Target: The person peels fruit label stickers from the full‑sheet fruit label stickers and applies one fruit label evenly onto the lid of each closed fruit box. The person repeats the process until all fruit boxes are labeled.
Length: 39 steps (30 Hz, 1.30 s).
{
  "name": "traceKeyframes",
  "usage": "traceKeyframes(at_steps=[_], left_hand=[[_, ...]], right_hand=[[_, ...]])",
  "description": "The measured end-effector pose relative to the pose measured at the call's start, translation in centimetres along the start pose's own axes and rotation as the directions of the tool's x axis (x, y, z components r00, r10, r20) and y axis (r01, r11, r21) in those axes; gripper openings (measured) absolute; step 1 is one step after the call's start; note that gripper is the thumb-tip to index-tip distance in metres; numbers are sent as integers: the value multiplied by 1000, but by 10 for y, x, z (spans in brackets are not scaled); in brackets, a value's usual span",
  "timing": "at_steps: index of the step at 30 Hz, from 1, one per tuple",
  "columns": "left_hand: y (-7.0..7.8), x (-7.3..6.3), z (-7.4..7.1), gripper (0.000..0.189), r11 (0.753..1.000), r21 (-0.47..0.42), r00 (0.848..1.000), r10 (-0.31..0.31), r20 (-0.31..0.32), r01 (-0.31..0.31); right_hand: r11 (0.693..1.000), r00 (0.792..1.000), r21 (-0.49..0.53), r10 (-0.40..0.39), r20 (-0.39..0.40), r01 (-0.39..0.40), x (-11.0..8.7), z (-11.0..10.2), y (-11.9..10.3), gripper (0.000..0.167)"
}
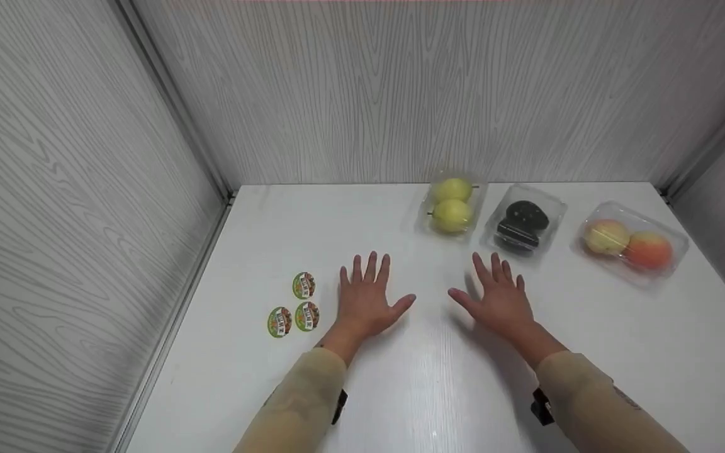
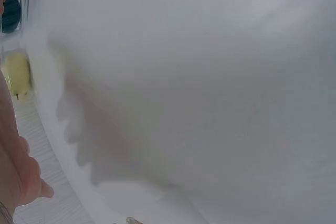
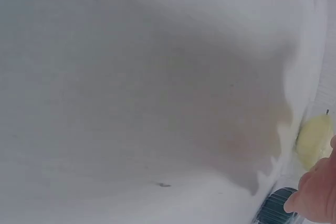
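My left hand (image 1: 365,305) is held palm down over the white table, fingers straight and spread, holding nothing. To its left lie three oval fruit stickers, green with a white band: an upper one (image 1: 304,285), a lower right one (image 1: 307,316) and a lower left one (image 1: 279,322). My right hand (image 1: 502,306) is likewise spread, with nothing in it. Just beyond its fingertips is a clear plastic box (image 1: 551,211) with two dark, avocado-like fruits (image 1: 528,216). Both wrist views show hand shadows on the table and a hand at the edge.
Behind the hands, a clear box holds two yellow-green pears (image 1: 452,216). At the right, another clear box (image 1: 680,242) contains two red-yellow fruits (image 1: 649,250). Grey wood-grain panels (image 1: 362,94) close off the back and sides of the white table (image 1: 425,402).
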State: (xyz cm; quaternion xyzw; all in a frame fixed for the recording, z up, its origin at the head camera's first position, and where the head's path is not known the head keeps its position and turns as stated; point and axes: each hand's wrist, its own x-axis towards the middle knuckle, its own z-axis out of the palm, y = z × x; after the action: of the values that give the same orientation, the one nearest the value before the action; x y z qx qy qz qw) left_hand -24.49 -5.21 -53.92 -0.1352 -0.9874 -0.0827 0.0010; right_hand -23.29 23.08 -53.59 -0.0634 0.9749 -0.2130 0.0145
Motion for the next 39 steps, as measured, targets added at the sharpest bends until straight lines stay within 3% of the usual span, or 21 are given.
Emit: traceKeyframes(at_steps=[6, 13, 17, 20, 23, 28, 30, 35, 39], left_hand=[[0, 14, -15, 101, 1000, -20, 1000, 6, -7, -6], [-1, 38, -33, 98, 987, -160, 1000, 6, -6, -7], [3, 51, -44, 95, 966, -258, 999, 20, -33, -28], [7, 61, -49, 93, 930, -365, 998, 26, -57, -45], [12, 72, -51, 91, 877, -477, 997, 18, -74, -51], [18, 91, -49, 86, 793, -609, 997, -16, -73, -32], [21, 98, -47, 85, 764, -645, 998, -34, -61, -13], [27, 112, -45, 82, 686, -726, 996, -91, -14, 52], [33, 125, -41, 81, 609, -787, 992, -120, 29, 97]], right_hand=[[999, 1000, 38, 14, -10, -13, 10, -8, -3, 104], [980, 997, 183, 77, -12, -73, 25, -15, -11, 101], [948, 993, 300, 118, -29, -104, 35, -20, -16, 96], [910, 986, 389, 165, -30, -141, 43, -24, -18, 94], [859, 980, 486, 199, -27, -161, 51, -26, -21, 93], [747, 975, 651, 216, -47, -134, 65, -31, -25, 94], [722, 973, 681, 225, -60, -125, 71, -31, -26, 93], [709, 962, 690, 264, -69, -145, 85, -30, -26, 90], [707, 956, 687, 286, -61, -168, 93, -28, -26, 89]])
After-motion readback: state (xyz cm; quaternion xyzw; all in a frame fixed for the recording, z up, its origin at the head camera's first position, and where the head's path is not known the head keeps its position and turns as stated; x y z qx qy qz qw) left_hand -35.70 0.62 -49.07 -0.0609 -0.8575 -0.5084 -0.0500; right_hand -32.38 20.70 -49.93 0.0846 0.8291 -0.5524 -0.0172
